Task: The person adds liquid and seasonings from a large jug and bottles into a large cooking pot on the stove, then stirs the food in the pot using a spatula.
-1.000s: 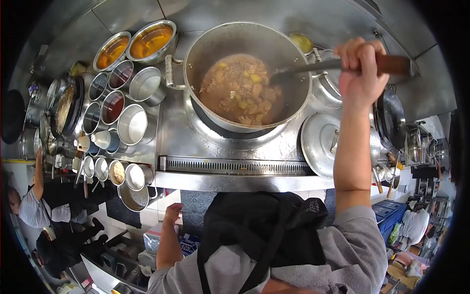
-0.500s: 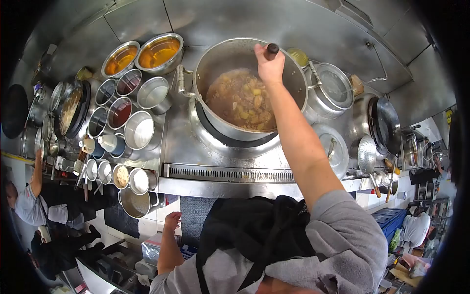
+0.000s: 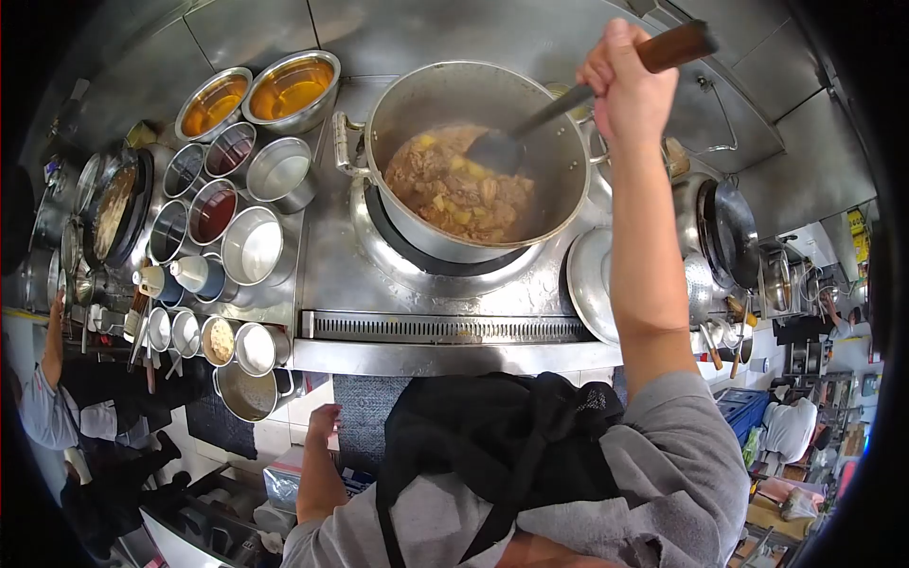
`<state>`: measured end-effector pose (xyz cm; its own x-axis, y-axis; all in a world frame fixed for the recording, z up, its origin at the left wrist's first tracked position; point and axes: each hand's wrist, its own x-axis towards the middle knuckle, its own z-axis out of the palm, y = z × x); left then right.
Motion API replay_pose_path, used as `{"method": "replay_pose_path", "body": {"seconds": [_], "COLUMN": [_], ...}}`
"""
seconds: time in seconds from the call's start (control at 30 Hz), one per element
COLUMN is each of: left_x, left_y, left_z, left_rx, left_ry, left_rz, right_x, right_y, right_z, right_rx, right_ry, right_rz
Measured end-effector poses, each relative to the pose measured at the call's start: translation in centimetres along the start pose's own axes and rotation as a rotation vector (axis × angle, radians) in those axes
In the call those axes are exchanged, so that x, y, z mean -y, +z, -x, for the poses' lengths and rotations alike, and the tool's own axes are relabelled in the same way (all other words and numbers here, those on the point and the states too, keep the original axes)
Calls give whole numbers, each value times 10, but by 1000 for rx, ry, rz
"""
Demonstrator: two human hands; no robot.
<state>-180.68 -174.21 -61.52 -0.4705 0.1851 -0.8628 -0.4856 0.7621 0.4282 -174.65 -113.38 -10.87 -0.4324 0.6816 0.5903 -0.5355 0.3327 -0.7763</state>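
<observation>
My right hand [image 3: 636,90] is closed round the wooden handle of a long metal spatula [image 3: 559,109]. The spatula slants down to the left, and its dark, blurred head dips into the stew inside a big two-handled pot [image 3: 568,204]. Chunks of meat and yellow pieces lie in the brown stew [image 3: 454,194]. My left hand [image 3: 325,420] hangs low beside my black apron, away from the counter. Its fingers are loosely bent and seem to hold nothing.
Left of the pot stand two bowls of amber liquid [image 3: 292,90], several metal containers [image 3: 253,246] and squeeze bottles [image 3: 194,275]. A round lid [image 3: 592,284] leans at the pot's right. Pans [image 3: 734,232] stand farther right. Other people work at both sides.
My right hand has moved right from over the pot, tilting the spatula so its shaft and head now show. The whole view has shifted slightly left. My left hand stays low.
</observation>
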Motion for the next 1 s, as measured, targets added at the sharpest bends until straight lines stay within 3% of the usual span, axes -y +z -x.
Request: {"method": "replay_pose_path", "body": {"seconds": [0.13, 0.27, 0.4, 0.47, 0.53, 0.73, 0.83, 1.0], "left_x": [-29, -37, -29, -29, -29, -24, -22, -30], "left_y": [1, 0, -5, -9, -13, -12, -5, 7], "left_z": [-8, -8, -13, -15, -14, -8, -8, -13], "left_rx": [-13, 2, 86, 89, 62, 35, 42, 19], "left_ry": [72, 81, 10, -29, -33, -31, -14, 24], "left_rz": [43, 30, -71, -126, -101, -77, -86, -83], "right_x": [10, -27, -78, -87, -84, -39, -29, -51], "right_y": [0, -8, -29, -29, -33, -30, -14, 7], "right_z": [36, 80, 84, 63, 51, 48, 49, 67], "right_rx": [58, 10, 129, 152, 20, 66, 3, 169], "right_ry": [30, 17, -196, -403, -138, -141, 20, 24], "right_rz": [4, 50, 273, 456, 359, 197, -11, 100]}}
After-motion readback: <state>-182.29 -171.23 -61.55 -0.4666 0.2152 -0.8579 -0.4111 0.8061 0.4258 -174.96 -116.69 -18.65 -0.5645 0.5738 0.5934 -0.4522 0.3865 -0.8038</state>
